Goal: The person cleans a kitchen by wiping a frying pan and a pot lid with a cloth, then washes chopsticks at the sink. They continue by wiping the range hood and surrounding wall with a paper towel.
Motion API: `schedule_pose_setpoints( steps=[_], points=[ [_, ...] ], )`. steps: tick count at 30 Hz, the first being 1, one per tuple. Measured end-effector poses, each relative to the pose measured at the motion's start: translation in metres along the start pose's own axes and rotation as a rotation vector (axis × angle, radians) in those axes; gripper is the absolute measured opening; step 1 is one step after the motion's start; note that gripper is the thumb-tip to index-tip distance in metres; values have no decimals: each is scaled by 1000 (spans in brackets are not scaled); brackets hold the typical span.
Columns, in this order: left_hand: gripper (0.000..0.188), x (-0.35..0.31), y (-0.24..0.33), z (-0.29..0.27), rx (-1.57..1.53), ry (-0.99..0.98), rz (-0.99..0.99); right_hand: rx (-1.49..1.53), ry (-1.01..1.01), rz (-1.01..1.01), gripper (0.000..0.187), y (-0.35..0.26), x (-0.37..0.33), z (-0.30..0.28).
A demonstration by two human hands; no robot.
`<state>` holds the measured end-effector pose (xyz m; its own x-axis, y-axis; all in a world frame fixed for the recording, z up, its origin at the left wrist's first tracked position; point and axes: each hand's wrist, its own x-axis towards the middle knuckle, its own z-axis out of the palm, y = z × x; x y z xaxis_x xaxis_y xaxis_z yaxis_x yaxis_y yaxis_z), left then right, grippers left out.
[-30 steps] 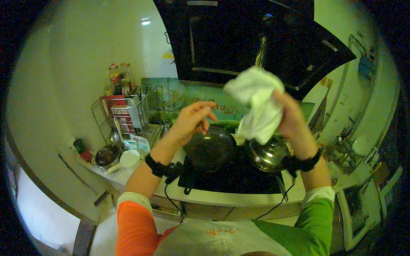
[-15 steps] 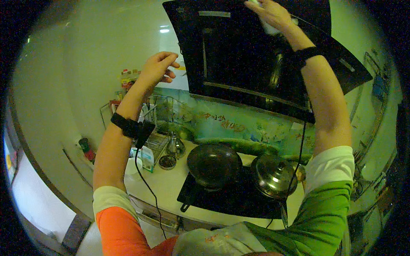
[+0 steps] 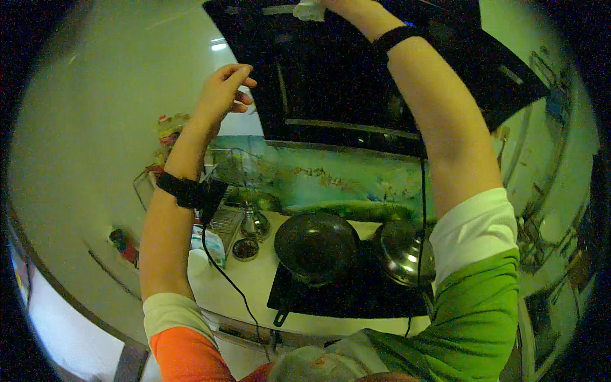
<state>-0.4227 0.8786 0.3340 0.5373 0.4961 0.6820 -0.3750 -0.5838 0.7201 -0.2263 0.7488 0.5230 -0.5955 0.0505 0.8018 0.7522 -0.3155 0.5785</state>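
My right hand (image 3: 349, 9) is raised to the upper edge of the head view, where its fingers are mostly cut off. A crumpled white cloth (image 3: 310, 10) shows at its fingertips, against the black glass front of a range hood (image 3: 344, 76). My left hand (image 3: 224, 92) hangs in the air beside the hood's left edge, its fingers loosely curled and apart, with nothing in them.
Below the hood, a dark wok (image 3: 316, 248) and a lidded steel pan (image 3: 402, 254) sit on a black cooktop (image 3: 344, 299). A glass jug (image 3: 256, 224), a small jar (image 3: 245, 249) and a wire rack (image 3: 226, 219) stand at left. A black cable (image 3: 223, 270) hangs from my left wristband.
My right hand has swept left and up across the hood with the white cloth. The whole view has shifted slightly; my left hand keeps nearly the same pose.
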Motion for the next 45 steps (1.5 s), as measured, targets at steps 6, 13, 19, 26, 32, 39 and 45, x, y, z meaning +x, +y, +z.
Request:
schedule_pose_setpoints(
  steps=[6, 13, 19, 26, 32, 39, 45],
  points=[
    [36, 4, -7, 58, -88, -112, -2, -191, -235, -45, 12, 59, -29, -77],
    [35, -6, 11, 99, -101, -181, 65, -504, -375, -152, 5, 94, -48, -169],
    [35, 0, 41, 115, 61, -111, 116, -534, -228, -128, 9, 151, -89, -215],
    [35, 24, 72, 131, 158, -10, 230, -820, -513, 174, 9, 200, -108, -254],
    [38, 100, 107, 208, 540, 68, 511, -594, -539, 137, 14, 197, -92, -210],
    [51, 138, 160, 334, 942, 247, 1048, -332, -236, 157, 11, 254, -123, -203],
    [51, 131, 164, 381, 916, 417, 1195, -494, -288, 111, 9, 313, -154, -274]
  ],
)
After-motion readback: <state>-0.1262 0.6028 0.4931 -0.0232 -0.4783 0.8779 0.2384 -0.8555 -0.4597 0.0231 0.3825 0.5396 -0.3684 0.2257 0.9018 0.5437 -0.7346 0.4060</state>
